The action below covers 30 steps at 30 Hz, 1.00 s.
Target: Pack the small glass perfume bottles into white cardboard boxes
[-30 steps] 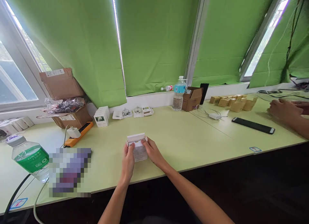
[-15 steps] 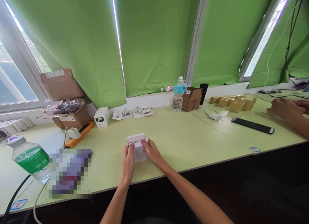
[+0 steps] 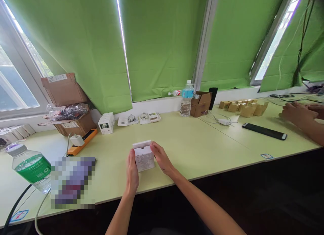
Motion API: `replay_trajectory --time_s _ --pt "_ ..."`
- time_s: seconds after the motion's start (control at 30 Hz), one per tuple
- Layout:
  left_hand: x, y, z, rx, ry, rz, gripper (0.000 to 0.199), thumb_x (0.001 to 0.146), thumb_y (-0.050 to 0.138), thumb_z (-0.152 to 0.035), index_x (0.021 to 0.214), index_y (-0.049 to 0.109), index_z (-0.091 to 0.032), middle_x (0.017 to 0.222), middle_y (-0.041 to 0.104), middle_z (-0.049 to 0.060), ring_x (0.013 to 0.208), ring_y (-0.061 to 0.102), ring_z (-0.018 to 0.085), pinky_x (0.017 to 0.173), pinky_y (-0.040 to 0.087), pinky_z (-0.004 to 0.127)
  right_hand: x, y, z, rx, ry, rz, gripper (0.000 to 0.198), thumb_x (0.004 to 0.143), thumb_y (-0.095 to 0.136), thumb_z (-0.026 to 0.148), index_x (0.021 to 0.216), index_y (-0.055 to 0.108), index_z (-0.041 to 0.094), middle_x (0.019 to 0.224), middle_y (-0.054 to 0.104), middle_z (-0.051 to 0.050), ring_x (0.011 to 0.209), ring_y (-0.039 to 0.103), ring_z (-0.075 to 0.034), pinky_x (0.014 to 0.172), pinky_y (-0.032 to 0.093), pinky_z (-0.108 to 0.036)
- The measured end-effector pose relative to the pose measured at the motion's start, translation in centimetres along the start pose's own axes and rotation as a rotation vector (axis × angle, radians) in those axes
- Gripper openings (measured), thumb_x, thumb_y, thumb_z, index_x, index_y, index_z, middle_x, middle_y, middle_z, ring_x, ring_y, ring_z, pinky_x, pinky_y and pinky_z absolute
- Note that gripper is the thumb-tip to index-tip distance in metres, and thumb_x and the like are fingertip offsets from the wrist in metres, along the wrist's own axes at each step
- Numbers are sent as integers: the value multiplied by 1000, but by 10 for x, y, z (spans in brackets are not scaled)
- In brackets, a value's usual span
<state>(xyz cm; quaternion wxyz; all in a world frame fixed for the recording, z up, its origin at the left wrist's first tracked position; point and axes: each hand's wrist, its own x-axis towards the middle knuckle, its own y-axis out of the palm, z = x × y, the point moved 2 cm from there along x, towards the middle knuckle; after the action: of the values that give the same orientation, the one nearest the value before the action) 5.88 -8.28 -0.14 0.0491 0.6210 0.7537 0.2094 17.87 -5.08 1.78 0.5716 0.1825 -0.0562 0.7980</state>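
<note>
1. Left grip (image 3: 132, 174) and right grip (image 3: 162, 159), in the head view, are closed against the left and right sides of a white box (image 3: 145, 161), holding it between them.
2. That box sits at the near middle of the worktop (image 3: 182, 144), its far flap (image 3: 141, 144) raised.
3. Far left of it stand white packs (image 3: 106, 123); nearer, a green-labelled bottle (image 3: 32, 167).
4. Far right: a brown box (image 3: 200, 106), tan boxes (image 3: 249, 110) and another person's hand (image 3: 296, 112).

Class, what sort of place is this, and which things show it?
Probably an indoor workroom: a long table bears small white boxes and an open cardboard carton of dark plastic-wrapped items.
</note>
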Motion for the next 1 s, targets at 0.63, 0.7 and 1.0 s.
replay_trajectory --time_s 0.63,0.7,1.0 --pt "2 -2 2 42 -11 -18 48 83 48 -54 105 64 -15 97 67 7 89 61 21 75 44 27 1 0 -6 235 96 10 34 84 54 48 95 65 18 81 62 -3 73 52 -17 67 37 -28" --pt "2 -2 3 66 -17 -33 47 81 50 -55 101 65 -16 95 67 6 87 61 21 73 44 27 1 1 -6 237 93 13 36 86 51 50 95 65 17 79 62 -3 71 51 -16 66 36 -28" --pt "3 -3 5 27 -64 -16 41 82 50 -51 97 65 -16 95 66 5 84 59 19 71 44 26 3 -2 -14 174 164 -32 30 81 58 46 78 63 17 69 57 0 64 48 -14 65 36 -27"
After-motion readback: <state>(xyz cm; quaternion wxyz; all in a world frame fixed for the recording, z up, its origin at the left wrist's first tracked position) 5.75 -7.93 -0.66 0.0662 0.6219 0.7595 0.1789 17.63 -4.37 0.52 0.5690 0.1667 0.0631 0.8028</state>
